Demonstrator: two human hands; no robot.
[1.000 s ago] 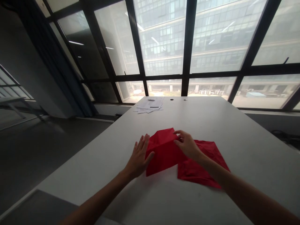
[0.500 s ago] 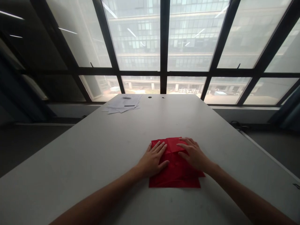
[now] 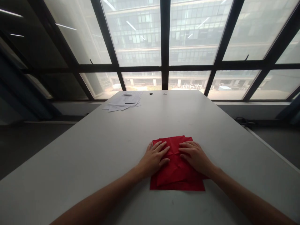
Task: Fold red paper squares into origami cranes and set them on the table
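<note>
Red paper lies on the white table in front of me, in overlapping layers with crossing creases near its middle. My left hand rests flat on its left side, fingers stretched out and pointing away from me. On the right side of the paper lies my right hand, palm down, its fingers extended toward the centre creases. Both hands press on the paper without gripping it. The parts of the sheets under my palms are hidden.
A pile of white papers lies at the table's far left, with a dark strip on it. Two small dark spots, one a round hole, are at the far edge. Large windows stand behind; a blue curtain hangs left.
My right hand has come down flatter and its fingers are closer together. The upper red layer has shifted, so its folded edge shows nearer the bottom. The left hand stays nearly in place.
</note>
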